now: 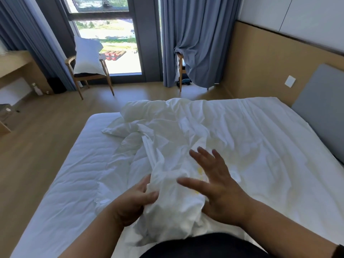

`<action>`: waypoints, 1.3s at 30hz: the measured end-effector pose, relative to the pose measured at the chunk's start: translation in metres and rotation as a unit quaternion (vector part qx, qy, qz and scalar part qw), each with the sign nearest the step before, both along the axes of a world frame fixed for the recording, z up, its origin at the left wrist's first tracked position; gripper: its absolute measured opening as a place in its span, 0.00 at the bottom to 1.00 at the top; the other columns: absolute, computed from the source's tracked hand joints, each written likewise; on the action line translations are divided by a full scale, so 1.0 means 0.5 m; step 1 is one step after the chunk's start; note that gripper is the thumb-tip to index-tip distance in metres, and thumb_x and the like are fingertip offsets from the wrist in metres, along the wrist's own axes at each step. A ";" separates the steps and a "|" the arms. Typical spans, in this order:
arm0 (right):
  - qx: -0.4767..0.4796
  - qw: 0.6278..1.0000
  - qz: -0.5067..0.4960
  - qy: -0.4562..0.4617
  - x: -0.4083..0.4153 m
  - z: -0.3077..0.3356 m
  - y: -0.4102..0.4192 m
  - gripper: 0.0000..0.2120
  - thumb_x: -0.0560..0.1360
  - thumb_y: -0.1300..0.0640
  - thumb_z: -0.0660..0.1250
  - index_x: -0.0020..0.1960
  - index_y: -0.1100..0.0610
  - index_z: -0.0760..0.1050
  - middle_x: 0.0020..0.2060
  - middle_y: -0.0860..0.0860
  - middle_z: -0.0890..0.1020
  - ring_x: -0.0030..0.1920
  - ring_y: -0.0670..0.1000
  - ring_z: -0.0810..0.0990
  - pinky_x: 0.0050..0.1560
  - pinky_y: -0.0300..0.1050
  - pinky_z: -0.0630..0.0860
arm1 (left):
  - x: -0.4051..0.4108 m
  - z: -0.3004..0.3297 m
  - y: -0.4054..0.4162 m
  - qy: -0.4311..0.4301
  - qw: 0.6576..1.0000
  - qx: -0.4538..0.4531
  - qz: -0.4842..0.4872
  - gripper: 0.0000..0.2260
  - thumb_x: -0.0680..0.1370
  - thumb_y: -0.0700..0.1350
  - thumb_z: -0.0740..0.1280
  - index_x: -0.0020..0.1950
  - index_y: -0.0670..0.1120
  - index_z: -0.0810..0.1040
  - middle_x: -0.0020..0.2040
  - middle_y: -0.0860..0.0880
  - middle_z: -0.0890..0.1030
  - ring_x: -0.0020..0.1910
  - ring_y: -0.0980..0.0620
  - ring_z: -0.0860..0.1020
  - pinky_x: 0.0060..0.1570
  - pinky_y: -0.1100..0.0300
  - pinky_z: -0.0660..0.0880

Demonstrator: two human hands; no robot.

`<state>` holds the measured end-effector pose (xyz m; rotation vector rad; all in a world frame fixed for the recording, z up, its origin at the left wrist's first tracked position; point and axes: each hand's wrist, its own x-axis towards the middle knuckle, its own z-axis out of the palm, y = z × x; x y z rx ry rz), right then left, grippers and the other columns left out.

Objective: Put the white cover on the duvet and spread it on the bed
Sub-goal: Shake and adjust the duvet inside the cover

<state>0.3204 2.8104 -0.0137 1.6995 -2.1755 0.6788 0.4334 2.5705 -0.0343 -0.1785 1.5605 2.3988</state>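
- Left hand [136, 198]: fingers curled into a bunch of the cover [173, 194] at the near edge of the bed [61, 183], gripping it.
- Right hand [216, 185]: spread wide, fingers straight, over the same bunch; holding nothing; whether it touches the cloth cannot be told.
- Cover and duvet [232, 131]: one crumpled white heap, long axis running from the hands toward the far edge; yellowish filling shows through on the right.
- Judgement: the left hand anchors; the slack lies ahead and right, nearer the right hand.
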 end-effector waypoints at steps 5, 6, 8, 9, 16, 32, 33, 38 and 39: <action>0.184 0.981 0.040 -0.047 -0.017 0.072 -0.063 0.14 0.70 0.58 0.65 0.53 0.44 0.73 0.46 0.41 0.80 0.45 0.46 0.80 0.44 0.46 0.77 | 0.006 0.001 0.011 0.029 0.997 0.005 0.068 0.39 0.65 0.48 0.81 0.73 0.46 0.68 0.67 0.39 0.77 0.65 0.36 0.76 0.58 0.47 0.76; 0.234 0.968 0.027 -0.090 -0.020 0.087 -0.070 0.14 0.71 0.58 0.65 0.54 0.43 0.72 0.44 0.40 0.78 0.42 0.43 0.77 0.42 0.42 0.74 | 0.012 -0.008 0.006 0.030 0.997 0.012 0.072 0.40 0.66 0.46 0.80 0.73 0.46 0.67 0.68 0.39 0.76 0.66 0.36 0.75 0.61 0.44 0.75; 0.346 0.897 0.049 -0.271 -0.033 0.124 -0.078 0.16 0.74 0.57 0.67 0.58 0.42 0.72 0.45 0.38 0.78 0.41 0.40 0.75 0.44 0.35 0.72 | 0.024 -0.027 -0.005 0.035 0.997 0.021 0.069 0.39 0.66 0.42 0.79 0.74 0.46 0.66 0.69 0.37 0.74 0.68 0.34 0.73 0.65 0.38 0.71; 0.367 0.845 0.059 -0.384 -0.043 0.145 -0.084 0.18 0.75 0.58 0.68 0.61 0.42 0.71 0.47 0.40 0.81 0.40 0.40 0.76 0.46 0.35 0.73 | 0.029 -0.033 -0.008 0.035 0.997 0.024 0.069 0.38 0.65 0.41 0.79 0.73 0.47 0.68 0.69 0.37 0.74 0.67 0.33 0.73 0.65 0.37 0.71; 0.417 0.872 -0.053 -0.253 -0.048 0.137 -0.207 0.13 0.77 0.38 0.66 0.42 0.46 0.80 0.36 0.44 0.79 0.36 0.43 0.75 0.39 0.38 0.70 | 0.030 -0.035 0.007 0.033 0.991 -0.018 0.130 0.28 0.68 0.46 0.78 0.66 0.47 0.75 0.61 0.40 0.80 0.59 0.40 0.80 0.53 0.49 0.78; 0.269 0.892 -0.110 -0.348 -0.021 0.156 -0.241 0.11 0.78 0.54 0.63 0.40 0.48 0.80 0.36 0.43 0.81 0.36 0.41 0.77 0.39 0.37 0.73 | 0.088 -0.102 -0.021 -0.048 0.950 0.035 0.308 0.10 0.80 0.39 0.64 0.56 0.40 0.83 0.55 0.36 0.83 0.55 0.39 0.82 0.51 0.49 0.81; 0.298 0.887 -0.095 -0.339 -0.023 0.162 -0.241 0.10 0.79 0.53 0.63 0.41 0.47 0.80 0.37 0.42 0.81 0.38 0.41 0.77 0.40 0.36 0.73 | 0.086 -0.100 -0.021 -0.053 0.945 0.074 0.314 0.11 0.80 0.38 0.62 0.58 0.38 0.81 0.56 0.36 0.83 0.55 0.39 0.82 0.49 0.50 0.81; 0.370 0.891 -0.094 -0.246 -0.037 0.131 -0.237 0.15 0.83 0.48 0.60 0.37 0.48 0.70 0.38 0.46 0.77 0.42 0.49 0.76 0.45 0.45 0.72 | 0.077 -0.096 -0.030 -0.066 0.911 0.157 0.376 0.16 0.78 0.45 0.62 0.61 0.39 0.79 0.58 0.38 0.83 0.57 0.42 0.82 0.52 0.52 0.82; 0.347 0.903 -0.105 -0.228 -0.035 0.117 -0.232 0.16 0.83 0.49 0.59 0.36 0.48 0.67 0.38 0.47 0.76 0.42 0.50 0.76 0.44 0.46 0.71 | 0.073 -0.097 -0.036 -0.064 0.903 0.147 0.398 0.15 0.78 0.46 0.63 0.60 0.39 0.79 0.57 0.38 0.83 0.56 0.42 0.83 0.51 0.53 0.82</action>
